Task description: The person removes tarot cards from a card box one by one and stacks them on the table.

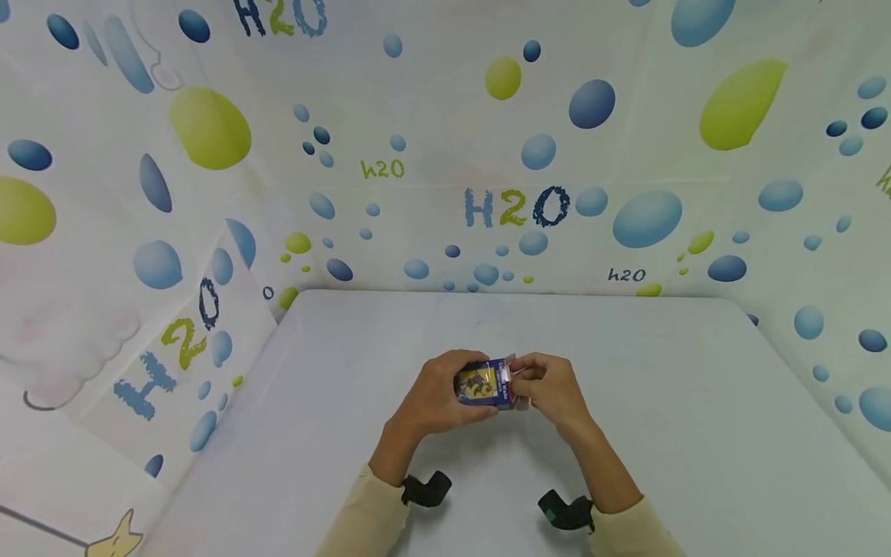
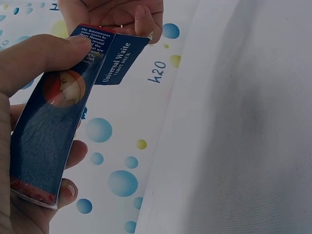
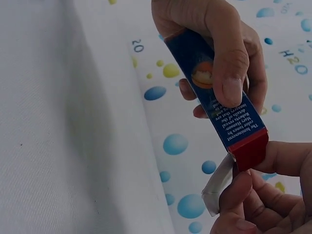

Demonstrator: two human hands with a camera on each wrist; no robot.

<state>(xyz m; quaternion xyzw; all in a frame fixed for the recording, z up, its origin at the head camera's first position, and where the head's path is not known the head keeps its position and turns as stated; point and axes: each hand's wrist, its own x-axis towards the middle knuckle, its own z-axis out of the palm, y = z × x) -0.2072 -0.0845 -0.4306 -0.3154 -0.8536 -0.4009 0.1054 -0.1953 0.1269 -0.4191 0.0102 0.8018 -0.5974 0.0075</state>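
Observation:
A blue tarot deck box (image 1: pixel 479 384) with a yellow picture on its front is held above the table by my left hand (image 1: pixel 433 393). The left thumb lies along one narrow side, and the fingers wrap round the other. My right hand (image 1: pixel 557 391) is at the box's right end, its thumb and forefinger pinching the red end flap (image 3: pixel 251 150). A lid flap (image 2: pixel 119 58) reading "Universal Waite Tarot Deck" stands folded out in the left wrist view. Its pale inner side (image 3: pixel 217 184) shows in the right wrist view. What is inside the box is hidden.
Both hands are over a white table (image 1: pixel 334 340). A white backdrop (image 1: pixel 445 100) with blue and green bubbles and "H2O" lettering rises behind it and along the sides. Black wrist cameras (image 1: pixel 428 490) sit at the cuffs of the cream sleeves (image 1: pixel 369 518).

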